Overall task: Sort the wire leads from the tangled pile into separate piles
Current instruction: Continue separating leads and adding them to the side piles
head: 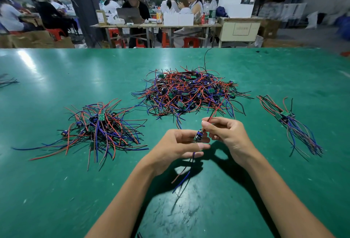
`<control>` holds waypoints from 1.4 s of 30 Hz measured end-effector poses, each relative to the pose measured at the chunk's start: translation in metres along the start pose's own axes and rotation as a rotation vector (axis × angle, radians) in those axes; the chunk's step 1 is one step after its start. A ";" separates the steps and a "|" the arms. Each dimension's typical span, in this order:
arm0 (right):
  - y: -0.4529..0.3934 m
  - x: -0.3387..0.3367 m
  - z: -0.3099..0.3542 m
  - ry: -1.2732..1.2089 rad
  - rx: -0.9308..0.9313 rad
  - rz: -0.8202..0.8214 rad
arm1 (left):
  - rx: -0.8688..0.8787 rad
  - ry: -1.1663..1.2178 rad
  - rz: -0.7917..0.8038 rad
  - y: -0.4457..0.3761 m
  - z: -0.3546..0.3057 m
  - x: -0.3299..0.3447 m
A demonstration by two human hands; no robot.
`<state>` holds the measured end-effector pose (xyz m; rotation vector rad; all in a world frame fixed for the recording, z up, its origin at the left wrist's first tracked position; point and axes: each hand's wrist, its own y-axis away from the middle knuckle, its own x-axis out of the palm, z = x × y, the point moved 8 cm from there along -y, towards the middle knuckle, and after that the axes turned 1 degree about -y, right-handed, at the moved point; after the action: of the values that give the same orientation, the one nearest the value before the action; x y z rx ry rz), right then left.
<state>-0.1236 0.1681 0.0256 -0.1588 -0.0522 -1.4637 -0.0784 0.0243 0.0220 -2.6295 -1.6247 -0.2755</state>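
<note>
Above the green worktop (pixel 56 190), the left hand (pixel 176 148) pinches a small circuit board (pixel 198 137) whose red and blue leads (pixel 186 173) hang toward 6 o'clock, while the right hand (pixel 225 135) pinches its red lead (pixel 215 111). The tangled pile (pixel 189 92) lies at 12 o'clock. A sorted heap (pixel 100 129) sits at 9 o'clock and a small bundle (pixel 291 124) at 3 o'clock.

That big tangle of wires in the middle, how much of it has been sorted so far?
Done: a left pile and a smaller right bundle lie apart. In hand: the left hand and right hand hold one wired board. Left: the tangled pile, still the largest, so well under half.
</note>
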 end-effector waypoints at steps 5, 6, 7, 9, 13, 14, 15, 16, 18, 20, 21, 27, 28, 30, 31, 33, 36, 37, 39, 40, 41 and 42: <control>0.000 0.004 -0.003 0.045 0.029 0.076 | -0.056 0.068 -0.092 -0.002 0.002 -0.002; 0.000 0.005 -0.004 0.062 0.030 0.080 | -0.058 0.065 -0.115 -0.002 0.004 -0.004; 0.000 0.005 -0.004 0.080 0.030 0.082 | -0.060 0.062 -0.135 -0.002 0.005 -0.005; 0.001 0.006 -0.004 0.102 0.026 0.085 | -0.065 0.057 -0.161 -0.002 0.006 -0.006; 0.002 0.011 -0.006 0.083 0.036 0.105 | -0.079 0.040 -0.160 -0.002 0.007 -0.007; 0.003 0.012 -0.007 0.074 0.039 0.111 | -0.079 0.035 -0.160 -0.002 0.007 -0.007; 0.004 0.014 -0.008 0.069 0.041 0.116 | -0.075 0.029 -0.161 -0.003 0.007 -0.006; 0.005 0.016 -0.008 0.069 0.042 0.115 | -0.068 0.023 -0.165 -0.003 0.007 -0.006; 0.006 0.017 -0.009 0.065 0.049 0.089 | -0.047 0.001 -0.189 -0.003 0.005 -0.005; 0.006 0.016 -0.011 0.059 0.056 0.045 | -0.022 -0.020 -0.227 -0.003 0.004 -0.007; 0.006 0.016 -0.011 0.056 0.055 0.025 | -0.011 -0.020 -0.245 -0.003 0.003 -0.008; 0.009 0.031 -0.009 0.181 -0.037 0.036 | 0.011 -0.031 -0.365 -0.004 0.004 -0.014; 0.010 0.033 -0.010 0.270 -0.071 0.022 | 0.010 -0.039 -0.383 -0.004 0.005 -0.015; 0.014 0.037 -0.011 0.380 -0.110 -0.020 | 0.015 -0.049 -0.417 -0.004 0.006 -0.016; 0.015 0.037 -0.010 0.411 -0.121 -0.040 | 0.023 -0.049 -0.435 -0.004 0.006 -0.017; 0.018 0.039 -0.010 0.484 -0.138 -0.062 | 0.043 -0.054 -0.469 -0.004 0.005 -0.019; 0.017 0.040 -0.014 0.513 -0.113 -0.099 | 0.068 -0.082 -0.459 -0.004 0.003 -0.016; 0.016 0.040 -0.015 0.505 -0.099 -0.118 | 0.080 -0.105 -0.452 -0.004 0.002 -0.014; 0.014 0.040 -0.018 0.465 -0.068 -0.160 | 0.099 -0.171 -0.446 -0.004 -0.001 -0.012; 0.013 0.038 -0.019 0.424 -0.051 -0.185 | 0.100 -0.212 -0.440 -0.003 -0.002 -0.011; 0.011 0.035 -0.018 0.369 -0.032 -0.215 | 0.095 -0.254 -0.423 -0.003 -0.002 -0.008; 0.009 0.031 -0.018 0.309 -0.015 -0.252 | 0.080 -0.284 -0.396 -0.003 -0.001 -0.005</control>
<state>-0.1125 0.1364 0.0115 0.0659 0.1964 -1.7252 -0.0832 0.0215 0.0222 -2.3544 -2.1898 0.1606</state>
